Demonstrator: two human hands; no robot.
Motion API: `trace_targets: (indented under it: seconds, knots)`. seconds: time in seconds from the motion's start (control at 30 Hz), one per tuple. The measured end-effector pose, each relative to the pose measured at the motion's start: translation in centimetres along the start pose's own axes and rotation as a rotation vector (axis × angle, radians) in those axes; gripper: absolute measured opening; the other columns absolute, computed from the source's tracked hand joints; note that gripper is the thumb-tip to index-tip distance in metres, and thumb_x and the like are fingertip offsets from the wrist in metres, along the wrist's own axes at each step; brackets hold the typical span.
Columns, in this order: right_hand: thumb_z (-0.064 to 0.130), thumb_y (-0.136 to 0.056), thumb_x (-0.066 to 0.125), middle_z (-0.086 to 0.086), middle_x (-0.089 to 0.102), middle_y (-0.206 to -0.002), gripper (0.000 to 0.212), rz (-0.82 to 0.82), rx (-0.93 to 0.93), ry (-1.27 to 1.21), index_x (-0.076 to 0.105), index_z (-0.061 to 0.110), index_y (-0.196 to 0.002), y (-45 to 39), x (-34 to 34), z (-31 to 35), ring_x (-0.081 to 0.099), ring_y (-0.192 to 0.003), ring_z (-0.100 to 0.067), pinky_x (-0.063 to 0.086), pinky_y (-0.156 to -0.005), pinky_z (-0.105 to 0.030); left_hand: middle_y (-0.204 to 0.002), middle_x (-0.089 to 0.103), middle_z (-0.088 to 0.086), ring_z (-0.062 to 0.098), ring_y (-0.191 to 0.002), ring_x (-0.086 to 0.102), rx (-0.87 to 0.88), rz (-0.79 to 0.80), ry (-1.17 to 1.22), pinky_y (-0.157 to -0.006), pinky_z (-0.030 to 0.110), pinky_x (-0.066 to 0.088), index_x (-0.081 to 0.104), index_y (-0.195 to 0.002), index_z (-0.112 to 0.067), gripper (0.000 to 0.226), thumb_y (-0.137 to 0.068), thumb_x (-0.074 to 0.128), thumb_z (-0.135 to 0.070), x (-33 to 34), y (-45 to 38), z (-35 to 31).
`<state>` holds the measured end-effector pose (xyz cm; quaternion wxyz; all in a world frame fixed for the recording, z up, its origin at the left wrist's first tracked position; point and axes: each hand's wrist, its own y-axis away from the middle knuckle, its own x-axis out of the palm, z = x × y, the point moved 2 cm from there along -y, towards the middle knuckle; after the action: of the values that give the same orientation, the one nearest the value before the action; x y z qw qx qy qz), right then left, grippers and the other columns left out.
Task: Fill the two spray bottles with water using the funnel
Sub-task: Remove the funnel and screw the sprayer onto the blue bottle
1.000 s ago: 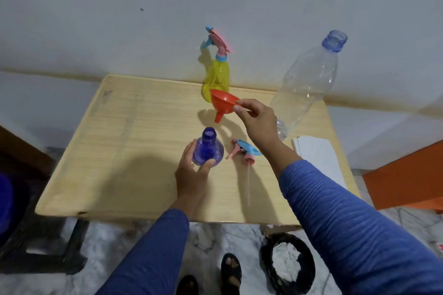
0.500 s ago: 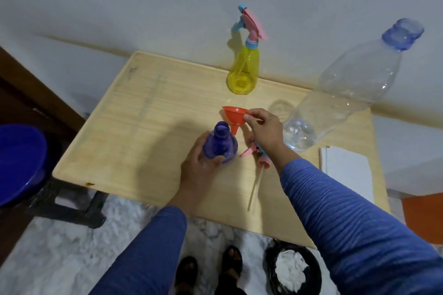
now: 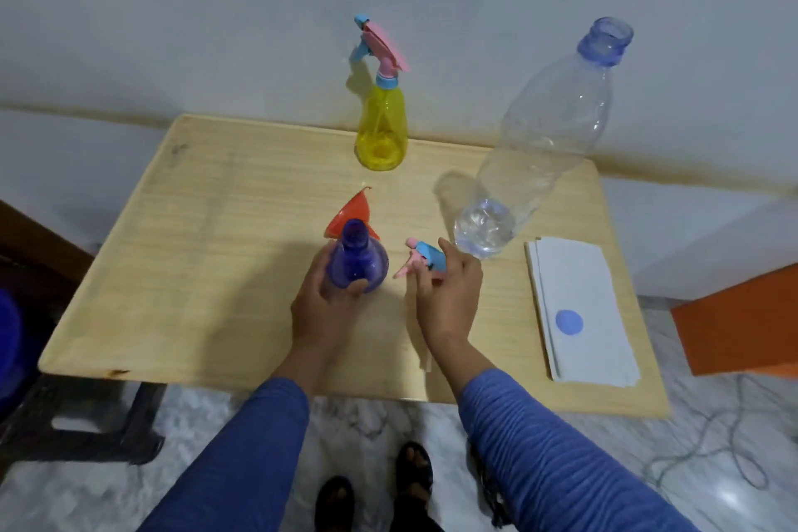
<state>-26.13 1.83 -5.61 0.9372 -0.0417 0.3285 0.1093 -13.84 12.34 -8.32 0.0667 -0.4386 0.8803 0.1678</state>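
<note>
My left hand grips the open purple spray bottle, which stands upright on the wooden table. The orange funnel lies on its side on the table just behind that bottle. My right hand holds the pink and blue spray head, whose white tube runs back under my wrist. The yellow spray bottle stands at the table's far edge with its pink and blue head screwed on. A large clear water bottle stands uncapped to the right, with a little water at the bottom.
A stack of white paper with a blue cap on it lies at the table's right side. An orange object is on the floor at right, a dark stool at left. My sandalled feet stand below the table.
My right hand has put the funnel down behind the purple bottle and moved back to take hold of the loose spray head. My left hand stays on the purple bottle.
</note>
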Motion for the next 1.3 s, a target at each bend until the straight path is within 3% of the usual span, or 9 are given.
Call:
trace_targets:
  seconds: [0.17,0.3,0.47,0.6,0.77,0.87,0.97,1.13,1.3]
  knots:
    - [0.034,-0.090,0.058,-0.008,0.042,-0.117,0.049,0.045,0.212,0.006,0.046,0.024,-0.136,0.2,0.0,-1.2,0.049,-0.105,-0.021,0.034,-0.084,-0.021,-0.135,0.052,-0.008,0.005,-0.113,0.050,0.005,-0.002,-0.015,-0.094,0.022,0.039,0.041,-0.138,-0.035,0.070,-0.078,0.075,-0.025,-0.1,-0.1,0.1]
    - [0.030,-0.092,0.054,-0.013,0.056,-0.113,0.047,0.081,0.246,0.003,0.045,0.023,-0.137,-0.4,0.2,-1.2,0.057,-0.101,-0.025,0.037,-0.079,-0.022,-0.136,0.051,-0.010,0.008,-0.118,0.051,0.017,0.014,-0.011,-0.101,0.029,0.041,0.041,-0.137,-0.040,0.070,-0.077,0.075,-0.029,-0.2,-0.3,0.2]
    - [0.025,-0.092,0.055,-0.007,0.064,-0.108,0.048,0.050,0.265,-0.115,0.045,0.019,-0.138,-0.5,-0.6,0.2,0.059,-0.093,-0.017,0.033,-0.076,-0.016,-0.133,0.054,-0.011,0.007,-0.113,0.051,0.029,0.027,-0.014,-0.096,0.027,0.042,0.041,-0.134,-0.045,0.068,-0.077,0.073,-0.029,-0.2,-0.3,0.1]
    - [0.023,-0.090,0.056,0.006,0.058,-0.090,0.049,0.022,0.203,-0.341,0.043,0.032,-0.137,-1.2,-1.7,3.7,0.057,-0.080,-0.008,0.042,-0.077,-0.021,-0.128,0.055,-0.010,0.012,-0.102,0.055,0.045,0.054,-0.027,-0.082,0.023,0.041,0.040,-0.136,-0.041,0.069,-0.075,0.070,-0.032,-0.3,0.0,-0.5]
    - [0.017,-0.085,0.061,-0.006,0.058,-0.097,0.067,0.063,0.009,-0.511,0.034,0.049,-0.137,-2.9,-3.6,9.5,0.059,-0.081,-0.020,0.056,-0.083,-0.036,-0.128,0.056,-0.012,0.013,-0.108,0.056,0.071,0.052,-0.003,-0.086,0.025,0.043,0.043,-0.135,-0.037,0.073,-0.064,0.062,-0.040,-0.5,0.0,-0.5]
    - [0.012,-0.084,0.061,-0.004,0.057,-0.105,0.072,0.117,-0.122,-0.558,0.032,0.048,-0.139,-3.8,-4.9,12.7,0.057,-0.086,-0.019,0.057,-0.083,-0.040,-0.124,0.054,-0.016,0.007,-0.107,0.054,0.061,0.060,0.048,-0.082,0.013,0.040,0.045,-0.134,-0.036,0.073,-0.064,0.063,-0.037,-0.6,0.3,-0.8]
    - [0.012,-0.086,0.062,0.000,0.055,-0.100,0.068,0.144,-0.189,-0.564,0.034,0.043,-0.140,-4.4,-5.4,14.7,0.060,-0.093,-0.029,0.055,-0.086,-0.043,-0.125,0.052,-0.018,0.006,-0.106,0.052,0.058,0.061,0.069,-0.076,0.003,0.035,0.044,-0.135,-0.035,0.073,-0.064,0.063,-0.036,-0.5,0.4,-0.9]
    - [0.010,-0.086,0.062,0.006,0.054,-0.097,0.057,0.103,-0.246,-0.586,0.045,0.037,-0.134,-4.4,-5.0,16.0,0.060,-0.097,-0.029,0.055,-0.087,-0.044,-0.120,0.050,-0.025,0.003,-0.104,0.053,0.064,0.058,0.059,-0.073,0.000,0.035,0.045,-0.133,-0.037,0.076,-0.059,0.063,-0.043,-0.5,0.3,-0.9]
    - [0.013,-0.086,0.063,0.001,0.054,-0.108,0.055,0.087,-0.308,-0.580,0.044,0.051,-0.121,-3.8,-3.4,15.6,0.058,-0.095,-0.024,0.054,-0.087,-0.045,-0.117,0.046,-0.033,0.003,-0.103,0.052,0.050,0.045,0.022,-0.079,0.009,0.038,0.044,-0.134,-0.037,0.083,-0.053,0.057,-0.053,-0.5,0.3,-0.9]
